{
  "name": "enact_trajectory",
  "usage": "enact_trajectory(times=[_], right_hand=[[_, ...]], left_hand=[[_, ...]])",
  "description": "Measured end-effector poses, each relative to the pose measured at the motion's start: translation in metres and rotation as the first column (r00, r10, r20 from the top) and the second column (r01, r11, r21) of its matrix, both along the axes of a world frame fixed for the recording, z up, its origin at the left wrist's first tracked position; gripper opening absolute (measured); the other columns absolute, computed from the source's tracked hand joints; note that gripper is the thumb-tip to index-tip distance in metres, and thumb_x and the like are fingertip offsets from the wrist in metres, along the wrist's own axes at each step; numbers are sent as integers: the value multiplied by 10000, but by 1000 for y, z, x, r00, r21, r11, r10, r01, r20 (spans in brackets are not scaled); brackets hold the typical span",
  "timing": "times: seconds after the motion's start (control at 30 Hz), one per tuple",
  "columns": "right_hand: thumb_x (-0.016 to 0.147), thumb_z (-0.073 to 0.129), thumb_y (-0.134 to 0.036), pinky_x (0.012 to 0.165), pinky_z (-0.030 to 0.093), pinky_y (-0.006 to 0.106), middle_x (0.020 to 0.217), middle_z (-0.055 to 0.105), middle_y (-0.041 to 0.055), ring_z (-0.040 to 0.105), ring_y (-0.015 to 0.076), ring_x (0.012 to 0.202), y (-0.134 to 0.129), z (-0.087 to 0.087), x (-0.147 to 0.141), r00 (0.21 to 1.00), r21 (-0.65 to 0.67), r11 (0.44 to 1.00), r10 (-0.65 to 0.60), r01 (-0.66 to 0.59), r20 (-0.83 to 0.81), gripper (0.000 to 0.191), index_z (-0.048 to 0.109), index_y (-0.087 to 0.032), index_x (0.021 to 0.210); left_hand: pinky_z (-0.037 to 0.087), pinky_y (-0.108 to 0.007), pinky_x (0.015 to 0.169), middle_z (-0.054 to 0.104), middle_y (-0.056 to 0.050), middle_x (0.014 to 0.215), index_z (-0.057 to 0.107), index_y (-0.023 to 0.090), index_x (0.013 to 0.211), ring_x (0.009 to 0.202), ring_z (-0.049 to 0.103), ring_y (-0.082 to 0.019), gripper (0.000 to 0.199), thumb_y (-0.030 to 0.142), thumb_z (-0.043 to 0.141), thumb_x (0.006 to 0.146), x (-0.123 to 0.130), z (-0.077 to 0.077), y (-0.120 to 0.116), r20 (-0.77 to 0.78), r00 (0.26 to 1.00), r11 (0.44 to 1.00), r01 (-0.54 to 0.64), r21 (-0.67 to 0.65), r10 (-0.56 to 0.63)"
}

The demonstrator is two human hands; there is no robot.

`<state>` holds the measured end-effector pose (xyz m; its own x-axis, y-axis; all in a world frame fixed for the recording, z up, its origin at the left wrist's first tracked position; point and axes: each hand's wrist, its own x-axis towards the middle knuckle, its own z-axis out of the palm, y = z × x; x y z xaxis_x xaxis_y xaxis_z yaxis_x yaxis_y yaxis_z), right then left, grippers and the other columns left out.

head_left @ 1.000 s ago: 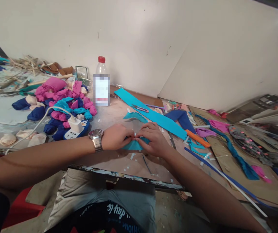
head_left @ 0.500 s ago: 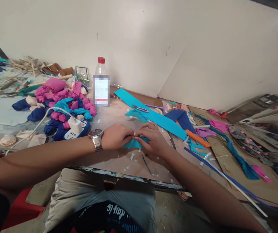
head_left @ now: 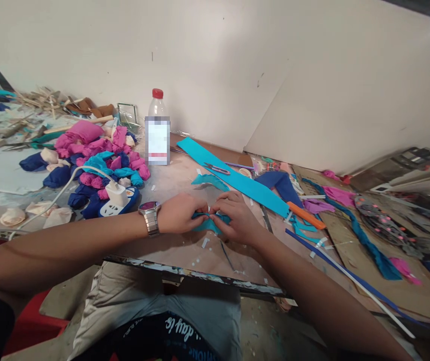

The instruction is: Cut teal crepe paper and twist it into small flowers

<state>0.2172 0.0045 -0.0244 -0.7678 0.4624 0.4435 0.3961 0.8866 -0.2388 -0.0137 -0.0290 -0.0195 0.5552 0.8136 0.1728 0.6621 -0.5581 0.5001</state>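
Observation:
My left hand [head_left: 185, 213] and my right hand [head_left: 235, 216] meet over the table, both pinching a small teal cloth piece [head_left: 208, 225] between thumbs and fingers. The fingertips nearly touch at its upper edge. Just beyond them lies another teal piece [head_left: 210, 180]. A long bright blue strip [head_left: 237, 183] runs diagonally behind, with small thread snips [head_left: 218, 168] resting on it. At the strip's right end is an orange-handled tool [head_left: 306, 215].
Pink, blue and cream cloth bundles [head_left: 90, 145] are heaped at the left, beside a power strip [head_left: 119, 203] with a white plug and cable. A red-capped bottle [head_left: 157, 130] stands behind. Cardboard [head_left: 345, 240] and cloth strips lie at the right.
The held teal piece shows slightly more between my fingers, and my thumbs have shifted a little. The loose teal piece behind looks slightly shifted.

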Motion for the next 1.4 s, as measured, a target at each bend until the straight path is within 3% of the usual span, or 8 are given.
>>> enact_trajectory(times=[0.17,0.43,0.67,1.1,1.4], right_hand=[[937,614,-209,952,386,444,897,690,49,610,253,1023,-2,2,-2,1000,-30,1000,-4,5,27,33,636,-218,914],[934,635,-208,965,381,440,884,706,35,608,251,1021,-2,2,-2,1000,-37,999,8,-8,8,21,634,-228,928],[962,578,-214,917,385,426,879,678,43,601,245,971,-1,4,-2,1000,-17,1000,-3,4,21,52,603,-226,919],[932,563,-215,902,383,411,873,660,38,599,237,932,1,2,-2,999,-39,999,13,-11,47,43,585,-227,897],[944,619,-198,916,383,418,890,710,31,629,233,944,2,2,-1,1000,3,1000,25,-25,8,35,612,-227,963]], left_hand=[[358,-308,676,797,-66,934,758,190,999,807,669,-217,240,345,575,981,2,-1,-2,4,1000,1000,24,-20,-24],[361,-294,668,790,-40,882,749,192,927,786,671,-199,203,335,614,975,2,-6,-1,54,998,1000,-13,-4,14],[349,-285,648,743,-15,769,741,187,905,687,610,-162,205,317,592,958,0,0,-2,120,993,1000,4,1,-4],[392,-278,679,775,-34,843,755,183,941,741,657,-163,255,343,562,991,1,-3,-4,156,987,998,42,-46,-35],[392,-284,677,785,-39,851,761,189,926,753,671,-177,275,334,541,1005,1,-5,-1,123,992,1000,13,-8,-12]])
